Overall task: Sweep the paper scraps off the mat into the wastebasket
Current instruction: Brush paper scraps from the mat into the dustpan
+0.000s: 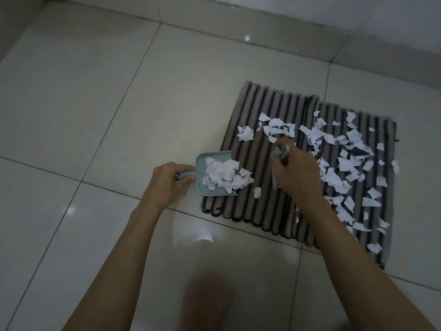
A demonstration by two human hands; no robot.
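Note:
A striped brown and black mat (pixel 257 206) lies on the tiled floor at the right. Many white paper scraps (pixel 343 168) are scattered over its right half and far middle. My left hand (pixel 167 180) grips the handle of a small light-blue dustpan (pixel 202 163) resting at the mat's left edge, with a heap of scraps (pixel 224 175) in it. My right hand (pixel 296 173) is over the middle of the mat, closed on a small hand brush (pixel 281 154) that is blurred by motion. One lone scrap (pixel 257 192) lies just right of the pan. No wastebasket is in view.
Pale glossy floor tiles (pixel 95 103) surround the mat. A wall skirting (pixel 286 22) runs along the far side. A blurred bare knee or foot (pixel 210 302) shows at the bottom centre.

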